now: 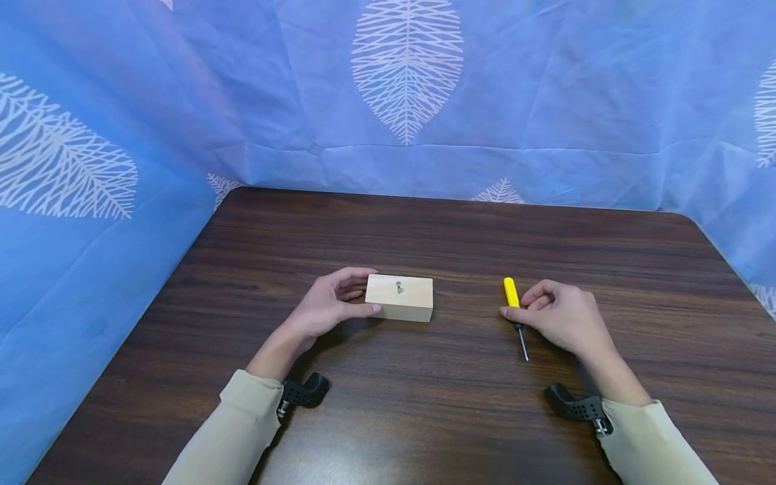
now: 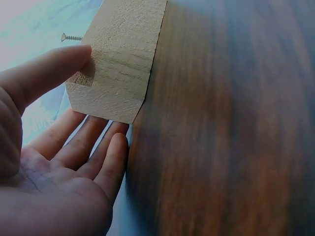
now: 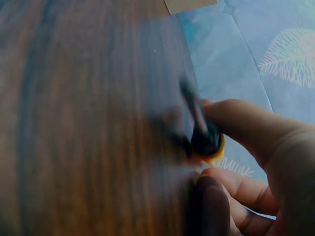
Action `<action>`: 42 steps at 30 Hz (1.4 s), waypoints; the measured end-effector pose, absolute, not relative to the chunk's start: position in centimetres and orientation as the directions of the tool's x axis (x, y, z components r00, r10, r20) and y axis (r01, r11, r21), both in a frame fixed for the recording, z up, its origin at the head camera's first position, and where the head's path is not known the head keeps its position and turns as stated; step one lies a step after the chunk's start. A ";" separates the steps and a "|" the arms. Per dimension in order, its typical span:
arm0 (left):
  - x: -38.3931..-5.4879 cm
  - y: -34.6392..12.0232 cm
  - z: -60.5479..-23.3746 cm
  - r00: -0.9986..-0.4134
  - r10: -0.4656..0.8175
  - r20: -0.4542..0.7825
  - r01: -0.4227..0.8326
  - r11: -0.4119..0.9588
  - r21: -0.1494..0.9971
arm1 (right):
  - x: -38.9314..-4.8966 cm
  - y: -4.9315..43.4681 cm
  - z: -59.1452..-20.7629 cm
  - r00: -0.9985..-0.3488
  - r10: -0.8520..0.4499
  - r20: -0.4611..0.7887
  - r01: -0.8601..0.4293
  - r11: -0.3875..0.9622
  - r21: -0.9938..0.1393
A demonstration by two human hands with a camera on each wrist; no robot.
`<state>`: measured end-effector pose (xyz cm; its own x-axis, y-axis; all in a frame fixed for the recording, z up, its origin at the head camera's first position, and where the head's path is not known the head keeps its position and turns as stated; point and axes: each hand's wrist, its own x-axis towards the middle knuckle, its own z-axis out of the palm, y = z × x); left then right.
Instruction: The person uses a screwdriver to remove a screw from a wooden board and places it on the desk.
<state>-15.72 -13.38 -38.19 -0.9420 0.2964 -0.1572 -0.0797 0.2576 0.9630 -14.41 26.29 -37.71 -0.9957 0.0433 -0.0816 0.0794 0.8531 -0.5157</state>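
Note:
A pale wooden block (image 1: 403, 311) sits on the table left of centre, with a screw (image 1: 399, 287) standing out of its top. My left hand (image 1: 335, 301) holds the block's left end, thumb against the near face and fingers around the far side. In the left wrist view the screw (image 2: 72, 38) shows its flared head and threaded shank. Right of the block, my right hand (image 1: 560, 315) pinches a screwdriver (image 1: 511, 292) with a yellow handle between thumb and fingers. Its metal shaft points toward the near side. The right wrist view shows the shaft blurred.
Both hands are over a dark brown wood-grain table (image 1: 388, 236). Blue cloth (image 1: 291, 87) with white leaf prints hangs behind it and along the left. Each wrist wears a black camera mount, the left mount (image 1: 308, 391) and the right mount (image 1: 572, 403).

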 end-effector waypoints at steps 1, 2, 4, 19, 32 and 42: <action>-15.7 -13.4 -38.1 -0.942 0.297 -0.157 -0.080 0.257 0.963 | -14.4 26.2 -37.7 -0.996 0.039 -0.085 0.077 0.856 -0.511; -15.7 -13.3 -38.1 -0.942 0.297 -0.157 -0.080 0.257 0.963 | -14.3 26.2 -37.6 -0.995 0.035 -0.088 0.075 0.858 -0.508; -15.6 -13.3 -38.1 -0.942 0.297 -0.159 -0.082 0.256 0.963 | -14.2 26.1 -37.6 -0.995 0.025 -0.093 0.069 0.863 -0.501; -15.5 -13.4 -38.1 -0.938 0.300 -0.171 -0.090 0.266 0.960 | -14.0 26.1 -37.3 -0.991 0.039 -0.128 0.103 0.832 -0.546; -15.3 -13.3 -37.8 -0.939 0.293 -0.179 -0.098 0.272 0.957 | -13.9 24.9 -36.2 -0.984 0.059 -0.170 0.175 0.531 -0.829; -15.4 -13.5 -37.9 -0.938 0.296 -0.180 -0.098 0.273 0.957 | -13.4 23.2 -34.3 -0.996 0.007 -0.093 0.088 0.406 -0.910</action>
<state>-15.44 -13.49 -37.93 -0.9380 0.2960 -0.1804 -0.0980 0.2728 0.9571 -13.39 23.23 -34.29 -0.9957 0.0066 -0.0929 0.0876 0.4063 -0.9095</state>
